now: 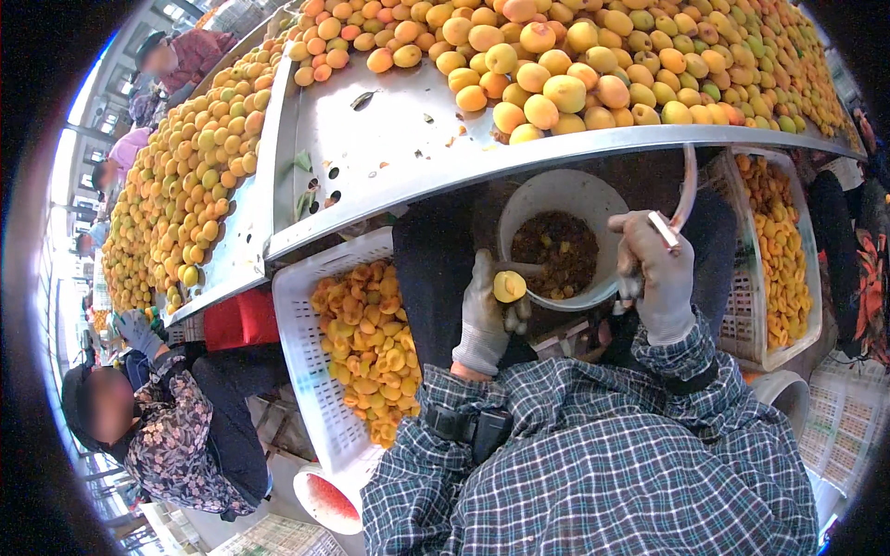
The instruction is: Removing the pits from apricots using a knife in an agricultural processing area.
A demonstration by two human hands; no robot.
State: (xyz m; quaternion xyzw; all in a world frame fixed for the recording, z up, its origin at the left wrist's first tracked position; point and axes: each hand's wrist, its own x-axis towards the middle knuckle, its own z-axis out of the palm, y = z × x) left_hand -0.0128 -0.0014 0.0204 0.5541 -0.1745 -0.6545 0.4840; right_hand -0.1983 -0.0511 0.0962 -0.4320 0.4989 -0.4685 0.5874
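Observation:
My left hand (484, 316), in a grey work glove, holds a cut apricot (510, 286) at the near left rim of a white bucket (511, 215). The apricot's pale yellow cut face is turned up; whether a pit sits in it I cannot tell. My right hand (653, 271), gloved too, is closed around a slim tool (664, 231) over the bucket's right rim. Only the tool's pale end shows above the fist, so its kind is unclear. Dark brown pits and scraps (556, 254) lie in the bucket, which stands between my knees.
A metal sorting table (389, 139) heaped with whole apricots (567, 94) curves ahead, its raised lip close beyond the bucket. White crates of apricot halves flank me, one left (348, 431), one right (789, 354). A curved tube (688, 184) hangs near my right hand. A co-worker (174, 438) sits left.

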